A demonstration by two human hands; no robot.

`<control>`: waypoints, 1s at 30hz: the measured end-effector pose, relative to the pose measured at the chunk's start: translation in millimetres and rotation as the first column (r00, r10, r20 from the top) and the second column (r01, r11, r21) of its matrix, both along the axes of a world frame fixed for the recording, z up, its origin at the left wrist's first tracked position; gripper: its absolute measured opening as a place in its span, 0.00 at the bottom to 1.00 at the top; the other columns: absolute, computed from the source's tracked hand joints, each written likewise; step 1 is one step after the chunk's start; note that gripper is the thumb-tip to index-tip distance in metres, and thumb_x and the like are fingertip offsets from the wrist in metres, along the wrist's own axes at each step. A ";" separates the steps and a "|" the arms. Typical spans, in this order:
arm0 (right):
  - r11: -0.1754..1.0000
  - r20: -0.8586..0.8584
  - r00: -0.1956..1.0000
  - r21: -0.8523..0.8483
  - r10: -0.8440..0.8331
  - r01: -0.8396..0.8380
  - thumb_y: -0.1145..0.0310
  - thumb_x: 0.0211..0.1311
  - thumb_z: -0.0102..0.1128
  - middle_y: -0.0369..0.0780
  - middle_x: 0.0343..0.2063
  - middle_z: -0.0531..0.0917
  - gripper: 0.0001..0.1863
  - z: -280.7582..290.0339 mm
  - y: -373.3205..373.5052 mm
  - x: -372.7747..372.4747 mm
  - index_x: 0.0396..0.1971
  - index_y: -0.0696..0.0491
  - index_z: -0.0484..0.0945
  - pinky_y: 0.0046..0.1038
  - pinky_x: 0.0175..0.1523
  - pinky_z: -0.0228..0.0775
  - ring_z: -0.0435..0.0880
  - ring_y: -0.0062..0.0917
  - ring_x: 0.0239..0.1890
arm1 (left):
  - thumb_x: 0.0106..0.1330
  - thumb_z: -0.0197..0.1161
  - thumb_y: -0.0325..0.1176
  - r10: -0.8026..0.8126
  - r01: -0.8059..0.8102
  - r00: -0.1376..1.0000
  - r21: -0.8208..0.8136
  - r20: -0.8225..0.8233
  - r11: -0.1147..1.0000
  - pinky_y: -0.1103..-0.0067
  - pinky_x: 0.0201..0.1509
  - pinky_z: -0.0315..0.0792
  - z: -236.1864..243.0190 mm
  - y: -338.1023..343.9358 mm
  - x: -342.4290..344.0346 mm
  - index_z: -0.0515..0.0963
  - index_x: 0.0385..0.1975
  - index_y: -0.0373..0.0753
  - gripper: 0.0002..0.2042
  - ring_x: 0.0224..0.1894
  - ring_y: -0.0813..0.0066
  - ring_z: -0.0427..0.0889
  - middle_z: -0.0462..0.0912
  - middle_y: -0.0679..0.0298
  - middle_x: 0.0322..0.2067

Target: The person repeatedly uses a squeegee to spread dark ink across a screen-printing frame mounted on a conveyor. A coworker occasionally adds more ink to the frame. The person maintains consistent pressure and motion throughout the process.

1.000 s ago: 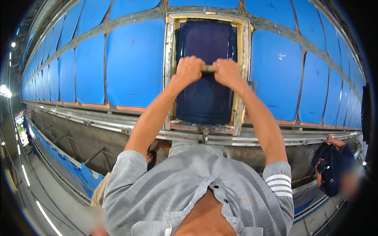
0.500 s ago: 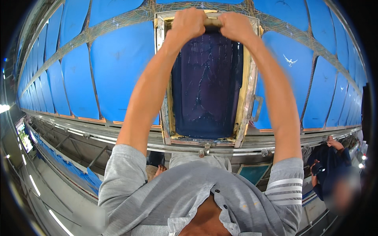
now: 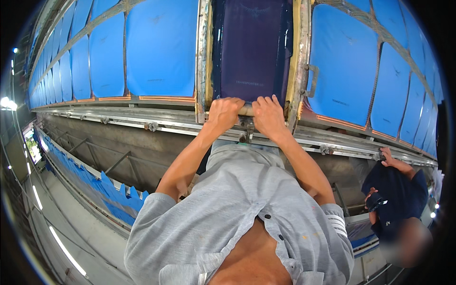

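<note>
My left hand (image 3: 225, 114) and my right hand (image 3: 269, 116) are closed side by side around the pale wooden handle of a squeegee (image 3: 246, 110). It sits at the near end of a screen printing frame (image 3: 303, 52), and its blade is hidden by my hands. Inside the frame the mesh (image 3: 254, 52) looks dark purple and smooth, with a faint printed design showing through. Dark, glossy ink (image 3: 217, 61) lines the mesh's left margin. The frame rests on a long table of blue fabric pieces, right in front of my body.
Blue fabric panels (image 3: 161, 52) lie in rows to both sides. A metal handle (image 3: 312, 80) juts from the frame's right side. Metal rails (image 3: 175, 131) run along the table's near edge. At the right, a person in dark clothes (image 3: 396, 190) has one hand by the rail.
Both hands have drawn the squeegee from the frame's far end to its near end. Wet ink streaks across the mesh are gone, leaving it smooth. My view has shifted, and my elbows are now bent.
</note>
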State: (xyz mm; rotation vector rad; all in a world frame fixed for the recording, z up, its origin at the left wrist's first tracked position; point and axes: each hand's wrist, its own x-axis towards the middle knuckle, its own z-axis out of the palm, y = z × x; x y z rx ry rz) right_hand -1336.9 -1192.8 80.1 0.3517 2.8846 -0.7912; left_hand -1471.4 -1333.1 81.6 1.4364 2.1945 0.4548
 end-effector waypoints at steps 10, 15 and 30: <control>0.501 -0.073 0.497 -0.181 -0.865 0.846 0.55 0.62 0.60 0.52 0.37 0.85 0.21 -113.5 188.6 11.2 0.41 0.58 0.84 0.44 0.53 0.71 0.81 0.50 0.45 | 0.47 0.59 0.21 -0.029 0.031 0.997 0.031 -0.074 0.999 0.63 0.37 0.80 4.0 0.3 -0.1 0.83 0.32 0.39 0.12 0.36 0.54 0.87 0.86 0.55 0.32; 0.400 -0.120 0.389 -0.439 -0.913 0.804 0.63 0.61 0.64 0.38 0.22 0.81 0.15 -66.7 183.7 -3.0 0.30 0.62 0.84 0.34 0.35 0.67 0.77 0.29 0.26 | 0.47 0.62 0.21 0.008 -0.010 0.999 0.052 0.040 0.999 0.64 0.42 0.79 14.3 -22.8 -14.0 0.85 0.39 0.39 0.17 0.41 0.57 0.86 0.87 0.58 0.38; 0.203 0.000 0.273 -0.668 -0.962 0.716 0.65 0.68 0.61 0.31 0.14 0.69 0.16 -51.8 -24.4 -208.2 0.21 0.59 0.78 0.28 0.22 0.52 0.63 0.14 0.17 | 0.45 0.62 0.21 0.052 -0.054 0.998 -0.045 -0.026 0.998 0.64 0.40 0.79 53.4 -196.6 -213.7 0.85 0.35 0.39 0.15 0.38 0.56 0.86 0.87 0.57 0.34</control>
